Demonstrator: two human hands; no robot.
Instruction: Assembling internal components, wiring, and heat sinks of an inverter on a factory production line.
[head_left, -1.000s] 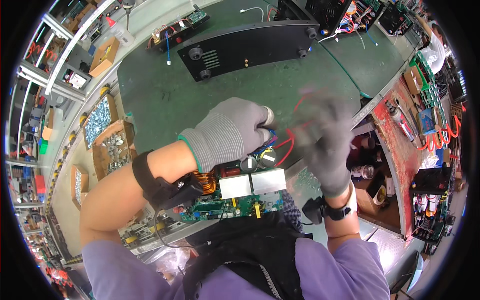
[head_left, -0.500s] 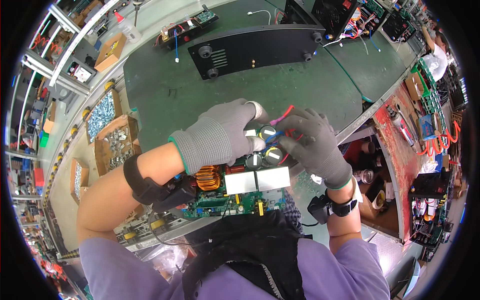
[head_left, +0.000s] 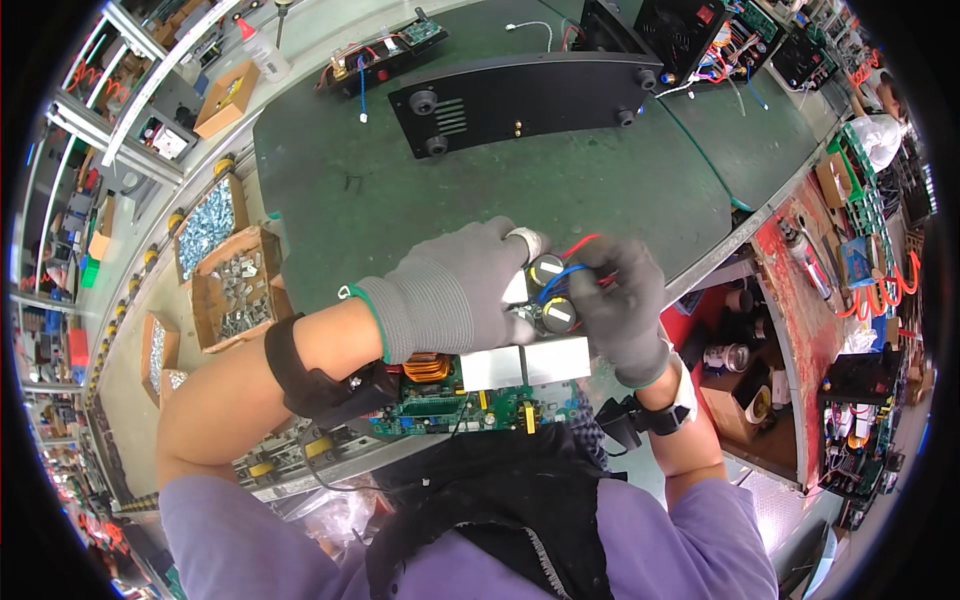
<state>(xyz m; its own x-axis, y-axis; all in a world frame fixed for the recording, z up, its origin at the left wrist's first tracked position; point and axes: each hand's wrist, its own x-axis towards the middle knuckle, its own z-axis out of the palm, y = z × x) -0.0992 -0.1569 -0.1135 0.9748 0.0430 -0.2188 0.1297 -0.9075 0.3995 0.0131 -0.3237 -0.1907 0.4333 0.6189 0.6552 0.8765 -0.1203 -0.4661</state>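
A green circuit board (head_left: 450, 412) stands near my body at the table's front edge. It carries a copper-wound coil (head_left: 427, 367), two silver heat sinks (head_left: 557, 360) and round black capacitors (head_left: 557, 315). My left hand (head_left: 465, 283), in a grey glove, is closed on the board's far side, thumb and fingers around the capacitors. My right hand (head_left: 625, 305), also gloved, has its fingers curled in around a red wire (head_left: 580, 245) and a blue wire (head_left: 556, 283) beside the capacitors. The wire ends are hidden by its fingers.
A black panel with round feet (head_left: 525, 108) lies farther back on the green table (head_left: 340, 220). Behind it stand a small board assembly (head_left: 385, 55) and open black housings (head_left: 680, 40). Boxes of metal parts (head_left: 237, 285) sit at left; a red-topped bench (head_left: 795, 270) is at right.
My right hand has drawn its fingers in and tilted more upright over the wires. The pink-sleeved wire tip seen before is now out of sight. My left hand keeps its hold; the view has shifted slightly.
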